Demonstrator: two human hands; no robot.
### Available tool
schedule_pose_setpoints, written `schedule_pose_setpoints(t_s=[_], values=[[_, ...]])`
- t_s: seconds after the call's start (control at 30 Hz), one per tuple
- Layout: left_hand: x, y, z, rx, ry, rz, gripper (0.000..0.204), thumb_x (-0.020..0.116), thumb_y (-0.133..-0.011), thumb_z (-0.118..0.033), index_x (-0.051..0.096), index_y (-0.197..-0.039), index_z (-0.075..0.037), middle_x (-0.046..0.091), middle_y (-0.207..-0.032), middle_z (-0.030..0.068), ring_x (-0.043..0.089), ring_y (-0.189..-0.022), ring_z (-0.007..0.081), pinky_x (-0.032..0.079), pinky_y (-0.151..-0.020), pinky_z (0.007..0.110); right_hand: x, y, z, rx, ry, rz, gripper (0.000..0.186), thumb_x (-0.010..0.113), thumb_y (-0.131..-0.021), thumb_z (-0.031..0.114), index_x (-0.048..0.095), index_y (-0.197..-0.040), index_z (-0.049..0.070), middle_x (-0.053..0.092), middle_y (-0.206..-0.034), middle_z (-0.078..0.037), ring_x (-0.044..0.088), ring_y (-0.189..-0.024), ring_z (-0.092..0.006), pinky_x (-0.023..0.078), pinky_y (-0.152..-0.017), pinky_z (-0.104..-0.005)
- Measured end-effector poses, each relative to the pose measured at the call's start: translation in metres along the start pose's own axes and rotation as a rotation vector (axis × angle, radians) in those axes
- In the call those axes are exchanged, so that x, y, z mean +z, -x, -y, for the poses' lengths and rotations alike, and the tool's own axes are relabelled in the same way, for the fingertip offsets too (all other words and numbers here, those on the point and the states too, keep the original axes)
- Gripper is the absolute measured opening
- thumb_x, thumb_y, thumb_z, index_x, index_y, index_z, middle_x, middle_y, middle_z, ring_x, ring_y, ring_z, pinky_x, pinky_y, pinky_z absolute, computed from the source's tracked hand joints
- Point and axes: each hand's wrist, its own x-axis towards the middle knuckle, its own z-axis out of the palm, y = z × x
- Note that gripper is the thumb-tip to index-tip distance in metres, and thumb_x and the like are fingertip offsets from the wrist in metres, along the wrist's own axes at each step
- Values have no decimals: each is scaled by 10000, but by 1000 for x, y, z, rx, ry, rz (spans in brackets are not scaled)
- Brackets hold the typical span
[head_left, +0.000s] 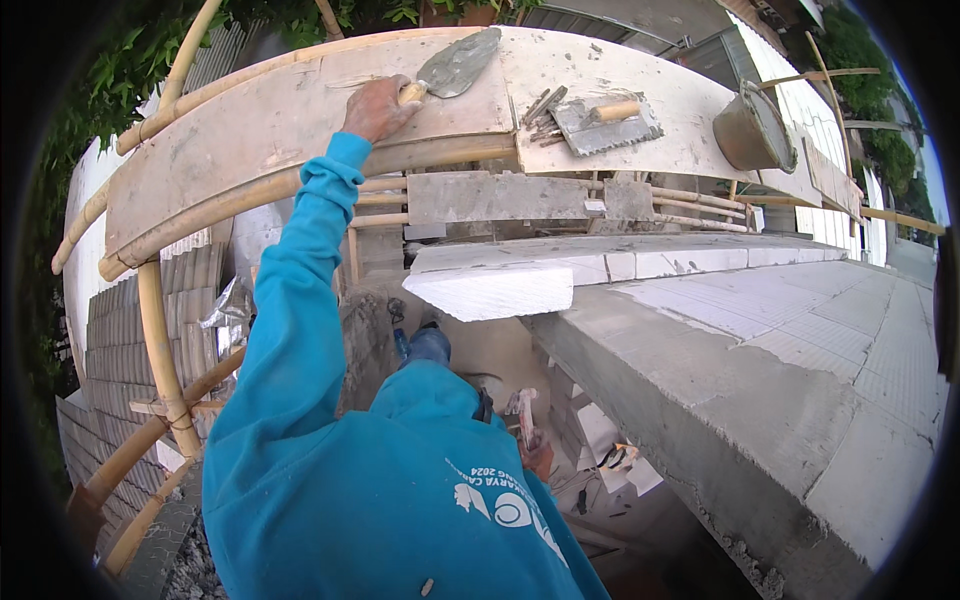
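The person's left grip, at the end of a teal knit sleeve, is closed around the short, pale wooden handle of a leaf-shaped grey metal trowel, whose mortar-filmed blade rests on a scaffold platform of pale, stained plywood sheets, pointing away from the body near the far edge. The right grip is low beside the torso, next to a narrow, whitish, red-marked object; whether it holds this cannot be told. Right of the trowel, on the same platform, lies a rectangular notched grey metal float with a cylindrical wooden handle, toothed along its edge, just beside several thin, dark, rod-like pieces. Farther right stands a tapered, mortar-coated bucket. Smooth, round yellow bamboo poles border the platform. Below it, a white, porous, angular block projects at the end of a pale block course, beside a rough grey concrete ledge.
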Motion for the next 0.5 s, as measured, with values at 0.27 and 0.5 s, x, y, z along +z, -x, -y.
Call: schedule_pose_setpoints(t_s=[0.27,0.5], values=[[-21,61,-65,217,91,-421,422,718,-858,-236,592,-1224,-68,613,-1185,170,591,-1075,354,474,-910,443,-21,8,60,-146,-59,15,278,667,-823,204,573,-1019,31,662,-800,-227,650,-717,-428,505,-653,-468],[55,190,-135,223,210,180,752,775,-783,-402,466,-1337,3,515,-1287,193,478,-1243,372,293,-1113,539,-24,5,105,-176,-131,-94,256,634,-898,224,581,-1007,-1,628,-729,-219,620,-640,-368,467,-579,-452]])
